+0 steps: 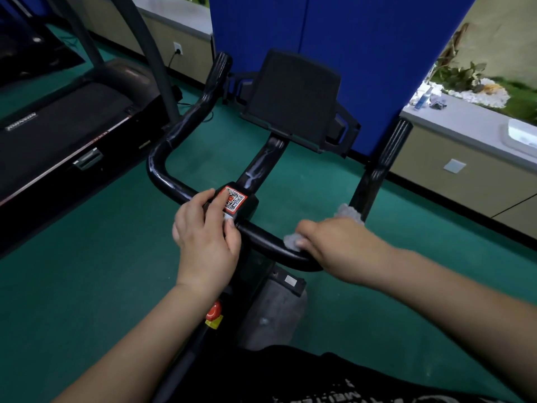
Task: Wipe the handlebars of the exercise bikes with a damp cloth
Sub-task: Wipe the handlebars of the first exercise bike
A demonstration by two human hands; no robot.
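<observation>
Gripping the cloth with my right hand, fingers curled over it and round the handlebar at its near right bend. Grey cloth shows at two places: a wad by my thumb on the near side, and a tuft past my knuckles on the far side, against the right upright grip. Cloth touches the bar at both.

My left hand rests flat on the bar's centre, just left of the right hand. Fingers straight and loosely spread, holding nothing; fingertips lie on the clamp block, touching the QR sticker.

Bar is black and glossy, running from the left grip, far and tilted, down round the near side to the right upright. The stem rises from the centre block to a dark tablet holder at the far side.

Below my left wrist: red knob on a yellow base.

Surroundings: treadmill to the left, green floor, blue panel behind the holder. Far right, a ledge carries a spray bottle with a crumpled rag just beside it.
</observation>
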